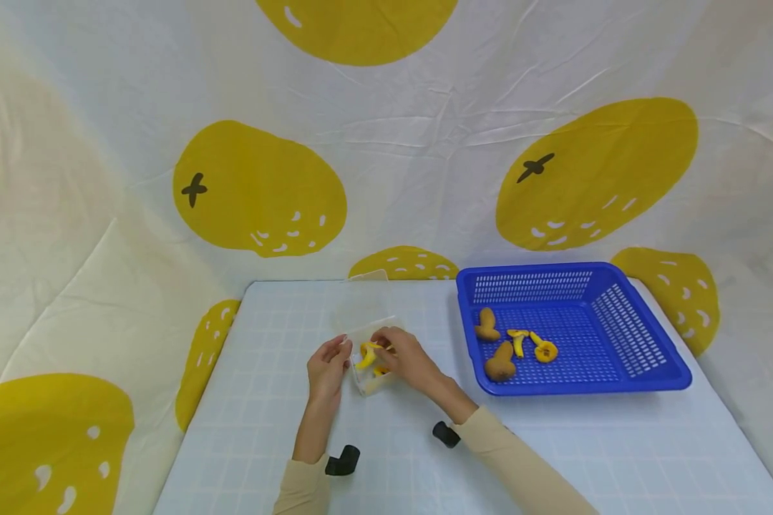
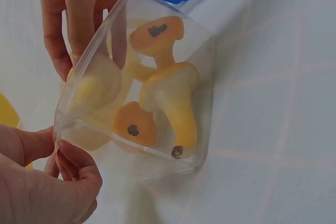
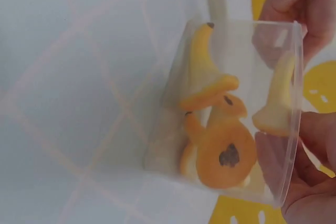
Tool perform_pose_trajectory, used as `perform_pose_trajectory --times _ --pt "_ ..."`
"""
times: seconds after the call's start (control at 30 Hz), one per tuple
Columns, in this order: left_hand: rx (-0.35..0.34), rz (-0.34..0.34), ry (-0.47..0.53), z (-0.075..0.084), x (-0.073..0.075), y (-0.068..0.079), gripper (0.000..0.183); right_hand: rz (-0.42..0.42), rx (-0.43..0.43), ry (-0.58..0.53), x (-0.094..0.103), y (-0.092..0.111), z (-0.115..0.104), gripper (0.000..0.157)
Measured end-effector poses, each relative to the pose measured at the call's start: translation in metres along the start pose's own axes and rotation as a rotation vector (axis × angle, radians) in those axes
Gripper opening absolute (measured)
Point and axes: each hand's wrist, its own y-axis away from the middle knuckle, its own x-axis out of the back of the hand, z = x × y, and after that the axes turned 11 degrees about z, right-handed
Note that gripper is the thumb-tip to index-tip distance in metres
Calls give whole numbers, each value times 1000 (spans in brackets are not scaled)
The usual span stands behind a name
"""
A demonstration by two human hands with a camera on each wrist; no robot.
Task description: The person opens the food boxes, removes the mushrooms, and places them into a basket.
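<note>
A clear plastic box [image 1: 375, 385] stands on the table between both hands, several yellow model mushrooms [image 2: 173, 93] with orange caps lying in it. The left hand [image 1: 327, 368] pinches the box's rim between thumb and fingers, seen closely in the left wrist view [image 2: 52, 177]. From the other side the right hand [image 1: 406, 355] reaches in over the rim, its fingertips on one more yellow mushroom [image 3: 278, 98] near the box's top. Through the clear wall those fingers [image 3: 270, 163] show blurred.
To the right stands a blue plastic basket [image 1: 586, 390] holding two brown mushrooms [image 1: 501, 363] and two yellow mushrooms [image 1: 545, 349]. A translucent lid [image 1: 361, 304] spreads behind the box. Black wrist cameras [image 1: 343, 461] sit by the sleeves. A fruit-patterned cloth [image 1: 425, 179] hangs behind the table.
</note>
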Motion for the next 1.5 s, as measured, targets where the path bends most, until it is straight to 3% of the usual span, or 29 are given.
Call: perform_pose_trajectory --times 0.33,0.63,0.9,1.5 --pt "12 21 -24 -1 2 -2 39 53 -97 -95 29 -1 1 20" --pt "2 25 -41 -2 3 -6 39 81 -100 -107 64 -10 -1 20" --pt "11 39 -54 -2 3 -8 37 83 -193 -90 92 -13 4 23" --pt "7 28 -50 -3 0 -3 38 98 -386 -238 154 -10 30 32"
